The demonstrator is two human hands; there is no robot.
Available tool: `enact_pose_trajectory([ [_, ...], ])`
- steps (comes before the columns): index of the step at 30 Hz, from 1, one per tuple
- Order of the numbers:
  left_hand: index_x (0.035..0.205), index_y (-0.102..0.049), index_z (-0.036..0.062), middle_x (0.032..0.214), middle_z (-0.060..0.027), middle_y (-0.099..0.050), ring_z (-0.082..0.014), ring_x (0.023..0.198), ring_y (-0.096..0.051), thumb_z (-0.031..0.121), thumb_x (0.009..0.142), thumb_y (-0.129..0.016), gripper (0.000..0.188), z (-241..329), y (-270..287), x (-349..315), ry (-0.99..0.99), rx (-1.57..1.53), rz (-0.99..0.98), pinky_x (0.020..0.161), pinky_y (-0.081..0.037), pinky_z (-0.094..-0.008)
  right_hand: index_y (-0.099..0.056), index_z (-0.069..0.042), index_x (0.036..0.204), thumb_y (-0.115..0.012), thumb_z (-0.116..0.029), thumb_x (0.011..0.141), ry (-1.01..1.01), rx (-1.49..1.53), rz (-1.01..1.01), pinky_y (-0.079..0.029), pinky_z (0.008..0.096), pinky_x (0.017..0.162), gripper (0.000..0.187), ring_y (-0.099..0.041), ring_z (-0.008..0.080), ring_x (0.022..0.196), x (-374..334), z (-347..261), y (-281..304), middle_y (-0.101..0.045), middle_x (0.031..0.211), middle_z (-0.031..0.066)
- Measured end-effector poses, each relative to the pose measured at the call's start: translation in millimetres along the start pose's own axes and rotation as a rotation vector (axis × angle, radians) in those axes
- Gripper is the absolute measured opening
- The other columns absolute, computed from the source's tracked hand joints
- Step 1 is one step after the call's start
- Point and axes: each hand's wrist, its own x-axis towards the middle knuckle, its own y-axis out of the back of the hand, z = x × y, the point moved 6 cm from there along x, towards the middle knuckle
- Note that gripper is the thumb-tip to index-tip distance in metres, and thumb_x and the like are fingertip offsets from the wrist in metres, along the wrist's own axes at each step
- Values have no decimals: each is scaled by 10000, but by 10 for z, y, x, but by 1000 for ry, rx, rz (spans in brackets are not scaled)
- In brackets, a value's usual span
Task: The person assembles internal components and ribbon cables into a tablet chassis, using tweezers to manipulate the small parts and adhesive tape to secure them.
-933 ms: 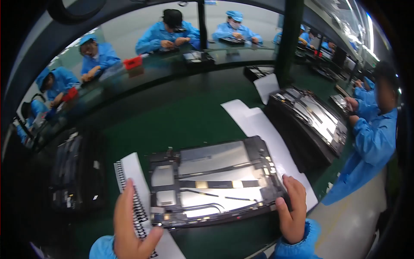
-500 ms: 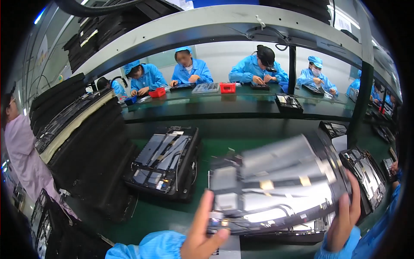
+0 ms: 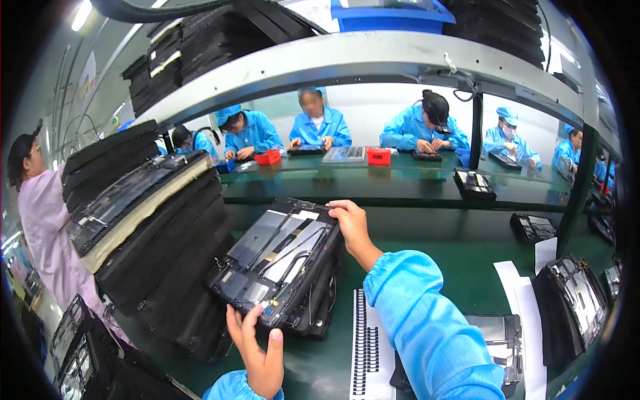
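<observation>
An opened tablet (image 3: pixel 277 253) lies tilted over a stack of similar units in black trays (image 3: pixel 325 303), its silver inner plates, black ribbon cables and thin wires exposed. My right hand (image 3: pixel 355 230) grips its far right corner, thumb over the top edge. At the near edge, my left hand (image 3: pixel 259 353) has its fingertips against the tablet's rim, with the thumb raised apart. Whether the tablet rests fully on the stack, I cannot tell. Below my right forearm another opened tablet (image 3: pixel 497 333) is partly covered by my blue sleeve.
Tall black tray stacks (image 3: pixel 163 260) rise at the left. A printed sheet (image 3: pixel 373 353) and white paper strips (image 3: pixel 527 320) lie on the green bench. More opened units (image 3: pixel 580 293) stand at right. A metal shelf beam (image 3: pixel 373 57) crosses above; several co-workers sit beyond.
The opened tablet has gone from the right side of the bench, above another unit, to the stack on the left. Both hands moved with it, and the view has shifted.
</observation>
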Motion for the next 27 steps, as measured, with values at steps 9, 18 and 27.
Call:
enact_pose_trajectory([
  [9, 1339, -90, -44, 1372, -223, -68, -315, 1277, -116, 218, 886, -424, 621, -564, -113, 303, 48, -146, 233, 1039, -108, -407, -573, 38, 965, -579, -368, 771, 90, -725, 111, -425, 356, 784, 450, -555, 307, 901, 51, 85, 63, -582, 965, 191],
  [18, 1286, -243, -57, 1351, -265, -140, -347, 1270, -159, 281, 602, -678, 878, 274, -42, -328, -685, 57, -34, 995, -188, -477, -646, -4, 719, -570, -128, 688, -132, -1280, -449, -483, 387, 658, 148, -599, 337, 650, -1616, -624, 734, -603, 688, 193],
  [27, 1093, -492, -68, 1147, -278, -432, -420, 1082, -427, 292, 728, -634, 532, 312, -1068, -706, -654, 124, -954, 903, -348, -475, -574, 44, 624, -549, -94, 683, -35, -1349, -395, -476, 422, 616, 152, -581, 369, 634, -1845, -416, 583, -568, 652, 217],
])
